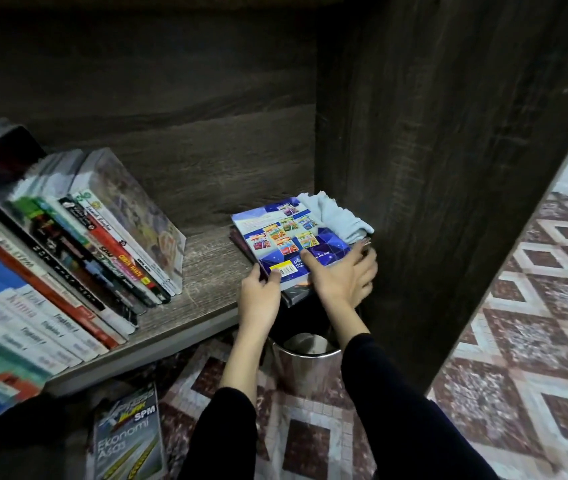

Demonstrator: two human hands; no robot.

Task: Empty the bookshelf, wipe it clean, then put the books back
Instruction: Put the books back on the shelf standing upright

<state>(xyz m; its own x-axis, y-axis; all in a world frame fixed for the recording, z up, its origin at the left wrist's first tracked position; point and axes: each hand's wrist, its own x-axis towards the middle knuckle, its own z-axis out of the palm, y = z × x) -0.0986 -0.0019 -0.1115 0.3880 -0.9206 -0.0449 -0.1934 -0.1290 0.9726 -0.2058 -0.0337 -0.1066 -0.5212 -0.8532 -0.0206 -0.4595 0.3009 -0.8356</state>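
Observation:
A small stack of books lies flat at the right end of the dark wooden shelf [202, 271], topped by a blue book [286, 233] with small colourful cover pictures. My left hand [260, 292] grips the stack's near left corner, thumb on top. My right hand [341, 275] holds the near right corner, thumb on the blue cover and fingers curled round the side. A light blue cloth [334, 216] lies crumpled behind the stack against the shelf's side wall. A row of books [78, 258] leans to the left on the shelf's left half.
The shelf's thick right side panel [431, 168] stands close beside my right hand. A shiny metal bin [306, 362] sits on the patterned tile floor [518, 323] under my arms. A book titled Ekonomi Asas [126, 441] lies on the floor at lower left.

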